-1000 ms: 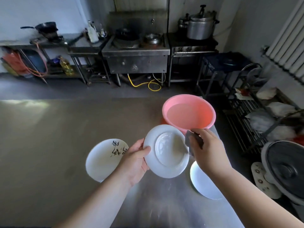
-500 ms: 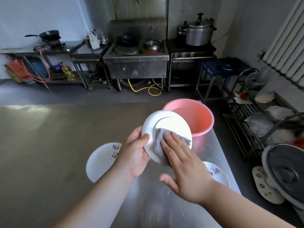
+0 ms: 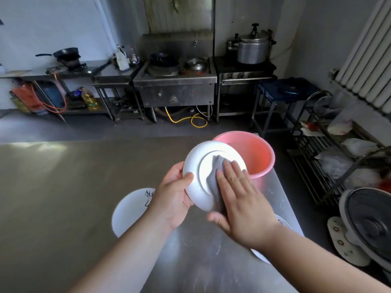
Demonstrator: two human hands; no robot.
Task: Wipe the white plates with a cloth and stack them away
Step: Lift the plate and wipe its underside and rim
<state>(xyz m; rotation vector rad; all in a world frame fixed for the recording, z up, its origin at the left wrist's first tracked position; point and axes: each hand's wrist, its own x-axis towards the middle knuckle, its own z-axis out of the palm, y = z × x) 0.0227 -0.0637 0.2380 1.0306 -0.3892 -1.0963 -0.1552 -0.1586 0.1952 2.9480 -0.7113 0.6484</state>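
Brushed steel table across the lower frame, dull grey-brown at left, brighter and scuffed under the arms. Far edge straight across the middle. Right edge slanting down past a pink basin, with a strip of dark floor beyond. Basin at the far right corner, close to both edges.

In the air just in front of the basin, tilted toward the camera, a white plate, foot ring facing the viewer. Left hand gripping its left rim, thumb curled over the near face, fingers behind. Right hand flat, fingers straight and together, pressing a grey cloth against the plate's middle and lower right.

Flat on the table beneath the left wrist, a second plate with black brush marks, partly hidden by the hand. At the right edge, under the right forearm, a third plate, mostly covered. Long run of steel stretching left of the hands.

Beyond a grey floor aisle, along the back wall: a low bench with a black pan, a steel stove, a pressure cooker on a dark stand, a yellow hose looped on the floor below.

Right of the table, tighter: a wire rack with bags, a fan on the floor, a white radiator on the wall above.
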